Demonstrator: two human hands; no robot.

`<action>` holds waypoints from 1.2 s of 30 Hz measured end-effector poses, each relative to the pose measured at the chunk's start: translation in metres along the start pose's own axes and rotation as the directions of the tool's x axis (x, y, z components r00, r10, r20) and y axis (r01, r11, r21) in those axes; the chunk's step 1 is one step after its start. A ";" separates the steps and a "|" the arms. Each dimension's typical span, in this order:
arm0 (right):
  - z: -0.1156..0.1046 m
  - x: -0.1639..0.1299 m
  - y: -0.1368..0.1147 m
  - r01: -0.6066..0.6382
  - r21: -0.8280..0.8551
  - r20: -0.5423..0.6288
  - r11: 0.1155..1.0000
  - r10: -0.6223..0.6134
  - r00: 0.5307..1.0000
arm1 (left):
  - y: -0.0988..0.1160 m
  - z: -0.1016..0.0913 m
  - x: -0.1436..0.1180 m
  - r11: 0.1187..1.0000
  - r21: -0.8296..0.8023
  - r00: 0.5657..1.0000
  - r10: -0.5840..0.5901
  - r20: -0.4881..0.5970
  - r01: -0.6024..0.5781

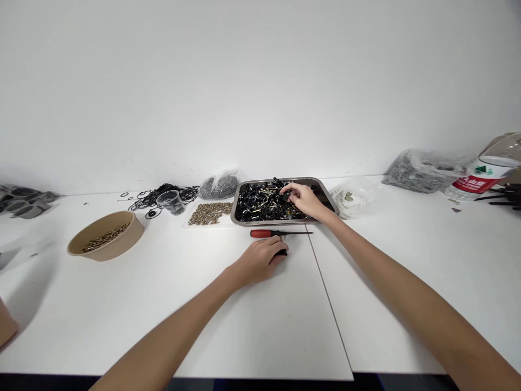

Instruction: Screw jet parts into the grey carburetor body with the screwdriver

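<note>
My right hand (pixel 303 199) reaches into a metal tray (pixel 240 219) heaped with small black and brass parts (pixel 260 203); its fingers pinch at parts near the tray's far middle. Just in front of the tray lies a red-handled screwdriver (pixel 280 233), flat and pointing right. My left hand (pixel 260 260) rests on the white table below the screwdriver, its fingers curled over a small black part (pixel 281 252).
A pile of brass screws (pixel 210 213) lies left of the tray, with a clear plastic cup (pixel 171 201), black O-rings (pixel 142 202) and a bag of dark parts (pixel 220 186) behind. A brown bowl (pixel 81 250) of screws stands at left. Bags and a bottle (pixel 474 182) sit far right.
</note>
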State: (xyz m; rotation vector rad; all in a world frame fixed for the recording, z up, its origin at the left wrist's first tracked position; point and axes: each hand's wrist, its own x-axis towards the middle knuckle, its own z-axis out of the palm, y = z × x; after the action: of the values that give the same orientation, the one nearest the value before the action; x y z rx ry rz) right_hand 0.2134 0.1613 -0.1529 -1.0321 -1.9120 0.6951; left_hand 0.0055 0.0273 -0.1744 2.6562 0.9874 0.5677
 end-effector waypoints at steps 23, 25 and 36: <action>-0.002 0.001 0.002 -0.031 0.029 0.064 0.999 0.029 0.998 | 0.000 0.000 -0.001 1.000 0.016 1.000 0.013 -0.011 -0.012; -0.002 0.001 0.002 -0.028 0.031 0.064 0.999 0.026 0.998 | 0.000 0.000 -0.001 1.000 0.017 1.000 0.012 -0.011 -0.011; -0.002 0.001 -0.001 0.056 -0.016 0.075 0.998 -0.054 0.996 | 0.001 -0.001 0.001 1.000 0.020 1.000 0.009 -0.006 -0.009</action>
State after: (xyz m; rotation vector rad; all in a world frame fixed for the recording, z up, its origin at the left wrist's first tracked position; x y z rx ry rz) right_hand 0.2148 0.1620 -0.1508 -0.9728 -2.0067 0.6948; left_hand 0.0061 0.0269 -0.1725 2.6796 0.9887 0.5712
